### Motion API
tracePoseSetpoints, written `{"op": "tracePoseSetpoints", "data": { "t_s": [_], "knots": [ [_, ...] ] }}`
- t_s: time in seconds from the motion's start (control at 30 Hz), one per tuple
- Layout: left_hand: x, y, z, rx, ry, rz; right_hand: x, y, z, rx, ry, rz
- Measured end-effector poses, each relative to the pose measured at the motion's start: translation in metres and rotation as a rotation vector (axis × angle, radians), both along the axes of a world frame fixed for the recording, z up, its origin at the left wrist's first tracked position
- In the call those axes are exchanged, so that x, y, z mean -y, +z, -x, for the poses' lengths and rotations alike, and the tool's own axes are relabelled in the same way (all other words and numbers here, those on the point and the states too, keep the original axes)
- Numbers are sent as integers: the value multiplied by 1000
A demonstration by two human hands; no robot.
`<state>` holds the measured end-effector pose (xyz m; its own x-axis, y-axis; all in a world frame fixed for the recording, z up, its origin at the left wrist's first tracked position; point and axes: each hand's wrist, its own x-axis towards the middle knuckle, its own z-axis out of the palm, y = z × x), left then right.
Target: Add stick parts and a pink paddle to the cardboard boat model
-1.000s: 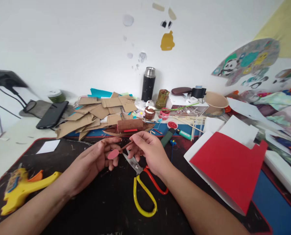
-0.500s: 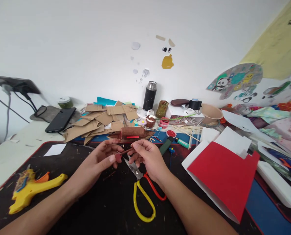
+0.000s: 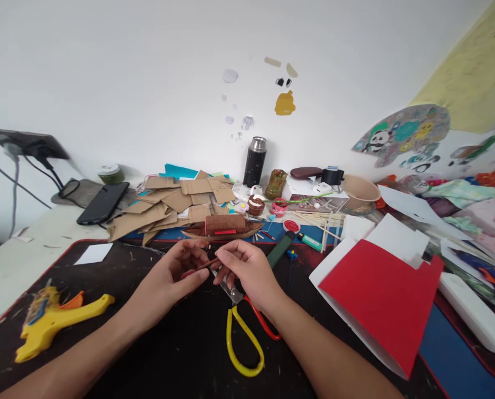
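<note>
A thin brown stick [image 3: 206, 265] slants between my two hands over the black mat. The thumb and fingers of my left hand [image 3: 179, 272] are closed on its left end, where a small red piece [image 3: 188, 273] shows partly behind the thumb. My right hand [image 3: 247, 267] pinches the other end between thumb and fingertips. Scissors [image 3: 234, 299] with one yellow and one red handle lie below, their blades partly covered by my right hand. Just beyond my fingers stands a brown model boat [image 3: 225, 224] with a rounded cabin and a red strip on its side.
A yellow glue gun [image 3: 56, 321] lies at the left. Cut cardboard pieces [image 3: 168, 205] are heaped behind, beside a black thermos [image 3: 255, 162]. Folded red card [image 3: 382, 299] lies at the right. Small paint pots [image 3: 291, 226] and wooden sticks [image 3: 317, 217] spread along the back.
The red piece has moved left and turned partly behind my left thumb. My right fingertips have shifted slightly left along with the stick. The scissors stay in place.
</note>
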<state>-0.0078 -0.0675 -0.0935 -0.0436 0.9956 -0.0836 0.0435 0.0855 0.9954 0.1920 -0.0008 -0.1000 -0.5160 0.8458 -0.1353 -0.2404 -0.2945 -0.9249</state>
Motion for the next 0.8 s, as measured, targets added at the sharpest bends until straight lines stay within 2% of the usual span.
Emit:
{"op": "tracePoseSetpoints", "data": {
  "t_s": [0.33, 0.8],
  "knots": [
    [0, -4, 3, -5, -49, 4, 3, -2, 3, 36, 58, -50],
    [-4, 4, 13, -70, -74, -19, 3, 2, -2, 47, 89, -37]
  ]
}}
